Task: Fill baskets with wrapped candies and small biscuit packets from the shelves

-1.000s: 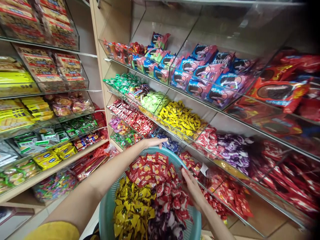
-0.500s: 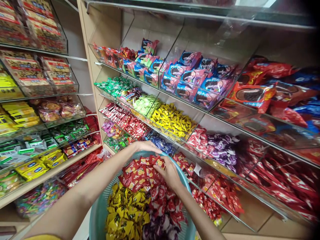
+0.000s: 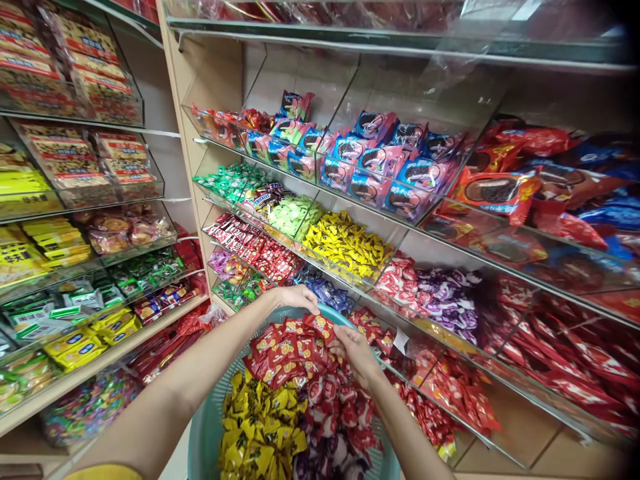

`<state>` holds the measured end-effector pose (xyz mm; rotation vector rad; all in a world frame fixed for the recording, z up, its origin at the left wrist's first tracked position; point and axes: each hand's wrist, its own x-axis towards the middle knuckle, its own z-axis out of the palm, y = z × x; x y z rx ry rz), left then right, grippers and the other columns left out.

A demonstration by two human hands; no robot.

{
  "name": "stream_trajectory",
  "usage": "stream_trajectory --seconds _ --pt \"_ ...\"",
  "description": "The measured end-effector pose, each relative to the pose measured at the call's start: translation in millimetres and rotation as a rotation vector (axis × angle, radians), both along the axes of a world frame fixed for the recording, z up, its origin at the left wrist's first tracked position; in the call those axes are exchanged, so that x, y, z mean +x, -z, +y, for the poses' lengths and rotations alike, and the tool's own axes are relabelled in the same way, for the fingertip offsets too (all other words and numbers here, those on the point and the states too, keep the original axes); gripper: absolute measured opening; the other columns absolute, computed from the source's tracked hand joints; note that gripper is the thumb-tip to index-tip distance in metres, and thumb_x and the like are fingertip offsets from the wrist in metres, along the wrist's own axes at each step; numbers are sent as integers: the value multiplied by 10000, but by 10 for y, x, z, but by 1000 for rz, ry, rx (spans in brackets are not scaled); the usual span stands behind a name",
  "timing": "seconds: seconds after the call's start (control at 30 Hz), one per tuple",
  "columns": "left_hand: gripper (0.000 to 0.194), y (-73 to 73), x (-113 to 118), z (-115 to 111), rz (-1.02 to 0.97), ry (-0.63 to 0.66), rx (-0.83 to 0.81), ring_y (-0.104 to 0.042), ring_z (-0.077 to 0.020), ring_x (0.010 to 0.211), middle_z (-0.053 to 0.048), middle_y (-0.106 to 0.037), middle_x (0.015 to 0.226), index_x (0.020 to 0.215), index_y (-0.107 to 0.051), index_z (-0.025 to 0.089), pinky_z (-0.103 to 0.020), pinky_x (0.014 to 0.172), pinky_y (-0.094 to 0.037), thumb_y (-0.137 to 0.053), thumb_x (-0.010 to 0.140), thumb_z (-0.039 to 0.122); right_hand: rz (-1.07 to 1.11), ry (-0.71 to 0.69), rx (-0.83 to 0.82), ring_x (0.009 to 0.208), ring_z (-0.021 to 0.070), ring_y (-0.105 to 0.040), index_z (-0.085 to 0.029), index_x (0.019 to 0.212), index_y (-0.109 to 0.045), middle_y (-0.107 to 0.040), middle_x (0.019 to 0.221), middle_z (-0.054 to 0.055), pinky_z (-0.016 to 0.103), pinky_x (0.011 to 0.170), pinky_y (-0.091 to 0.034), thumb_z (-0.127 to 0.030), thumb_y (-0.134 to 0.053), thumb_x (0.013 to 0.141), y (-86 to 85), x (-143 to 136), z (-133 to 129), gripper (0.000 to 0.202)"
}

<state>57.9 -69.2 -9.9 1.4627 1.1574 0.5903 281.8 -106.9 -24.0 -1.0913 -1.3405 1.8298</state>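
Taking the basket (image 3: 205, 440) as a clock face, with twelve farthest from us, we had a red packet (image 3: 320, 325) near one o'clock, just inside the far rim, beside a heap of similar packets (image 3: 283, 350) at twelve. Our right hand (image 3: 356, 352) was on the packet's right side, thumb and fingers pinching its edge. Our left hand (image 3: 299, 298) was at twelve, fingertips by the packet's far left corner; their undersides were hidden, so we could not tell whether they gripped it or only touched it

Yellow sweets (image 3: 260, 427) lay at eight o'clock, red-and-white sweets (image 3: 325, 403) at three and purple sweets (image 3: 330, 460) at five. Beyond the rim, towards one o'clock, blue sweets (image 3: 330, 291) sat in a shelf bin

We judged the packet light and thin, its wrapper smooth enough to slide against its neighbours. It looked fairly flat, so we reckoned it would bend a little under a hard pinch, and the contents might crack. The best hold, we thought, was a gentle one along an outer edge or at a corner, leaving the printed middle unpressed
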Motion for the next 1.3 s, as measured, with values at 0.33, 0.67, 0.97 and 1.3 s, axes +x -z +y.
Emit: stream_trajectory --seconds 0.33,0.67,0.97,1.3 --pt "351 -39 43 -53 -49 -67 -3 -509 -94 579 17 -613 618 628 -646 138 -213 583 -383 -742 500 450 0 177 142 568 130 -548 -172 724 -614 -599 616 -7 262 592 -451 -517 -617 669 184 -59 -112 350" --pt "630 -229 86 -144 -143 -206 -259 -561 -129 569 -27 -658 707 870 -681 177 -253 570 -443 -526 601 725 -292 -246 267 456 82 -367 -174 615 -518 -473 490 -52 220 473 -262 -520 -530 750 -194 448 -40 371" --pt "617 -155 86 -93 -292 -218 -315 -561 -132 587 -30 -652 700 783 -658 158 -239 575 -428 -506 611 730 -295 -502 555 467 79 -344 -179 512 -444 -423 487 -57 213 480 -256 -415 -480 768 -205 -733 149 350" --pt "645 -211 75 -93 -358 -194 -376 -588 -157 630 -52 -672 762 789 -658 152 -258 616 -448 -509 587 746 -689 97 964 527 113 -445 -195 626 -531 -545 568 -9 231 545 -294 -455 -363 849 -202 -88 389 381"
